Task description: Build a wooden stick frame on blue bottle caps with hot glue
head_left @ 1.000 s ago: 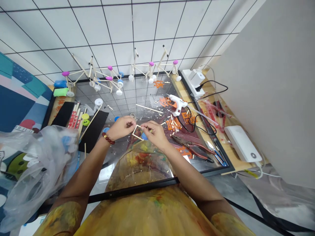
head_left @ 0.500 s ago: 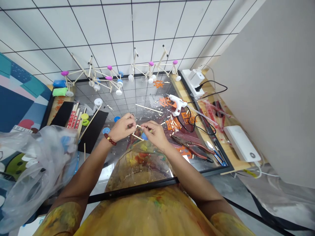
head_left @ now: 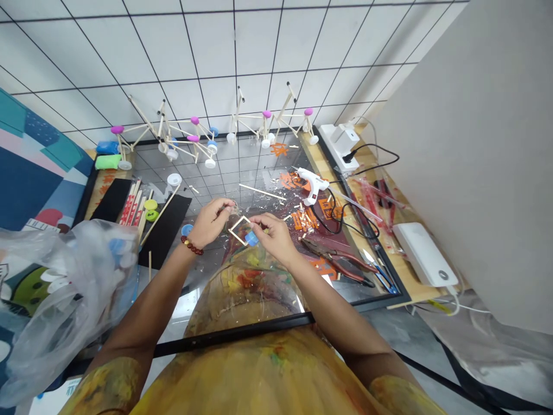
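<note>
Our right hand [head_left: 273,235] pinches the right corner of a small square stick frame [head_left: 238,223], held between both hands above the surface [head_left: 224,168]. A blue bottle cap [head_left: 251,238] sits just under its fingertips. Our left hand [head_left: 210,222] curls at the frame's left side; we cannot tell whether it grips.

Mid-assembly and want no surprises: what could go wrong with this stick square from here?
The small square frame of pale wooden sticks is pinched at one corner by the right hand; its joints may give. The white glue gun lies just beyond; reaching past it may burn, if hot.
</note>
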Tool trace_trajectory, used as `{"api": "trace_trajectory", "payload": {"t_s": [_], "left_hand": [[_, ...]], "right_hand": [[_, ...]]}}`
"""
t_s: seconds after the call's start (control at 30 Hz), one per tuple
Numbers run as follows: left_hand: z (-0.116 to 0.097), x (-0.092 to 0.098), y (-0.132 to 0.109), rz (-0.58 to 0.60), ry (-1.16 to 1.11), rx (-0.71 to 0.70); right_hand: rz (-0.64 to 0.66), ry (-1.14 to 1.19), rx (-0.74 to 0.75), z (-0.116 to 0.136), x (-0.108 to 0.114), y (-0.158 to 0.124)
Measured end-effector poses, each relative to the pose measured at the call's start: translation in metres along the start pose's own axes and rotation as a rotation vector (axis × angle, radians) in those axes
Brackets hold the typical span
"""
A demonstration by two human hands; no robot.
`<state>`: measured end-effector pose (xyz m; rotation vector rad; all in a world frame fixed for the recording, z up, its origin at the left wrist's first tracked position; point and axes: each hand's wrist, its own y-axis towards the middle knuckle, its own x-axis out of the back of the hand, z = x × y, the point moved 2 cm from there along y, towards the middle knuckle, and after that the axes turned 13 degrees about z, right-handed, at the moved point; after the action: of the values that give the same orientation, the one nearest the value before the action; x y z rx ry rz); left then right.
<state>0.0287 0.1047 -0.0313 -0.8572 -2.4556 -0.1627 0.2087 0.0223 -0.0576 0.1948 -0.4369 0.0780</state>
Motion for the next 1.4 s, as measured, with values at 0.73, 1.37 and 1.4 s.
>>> {"api": "trace_trajectory", "payload": {"t_s": [0.73, 1.37, 1.4], "left_hand": [[0.0, -0.037, -0.005, 0.099, -0.907, 0.068], [-0.023, 0.065, -0.028, -0.795, 0.258, -0.259], [-0.03, 0.073, -0.034, -0.924, 0.336, -0.306]], "right_hand": [[-0.137, 0.637, -0.156, -0.016, 0.007, 0.008], [-0.356, 0.761, -0.032, -0.018, 0.038, 0.003], [-0.349, 0.763, -0.029, -0.016, 0.038, 0.003]]}}
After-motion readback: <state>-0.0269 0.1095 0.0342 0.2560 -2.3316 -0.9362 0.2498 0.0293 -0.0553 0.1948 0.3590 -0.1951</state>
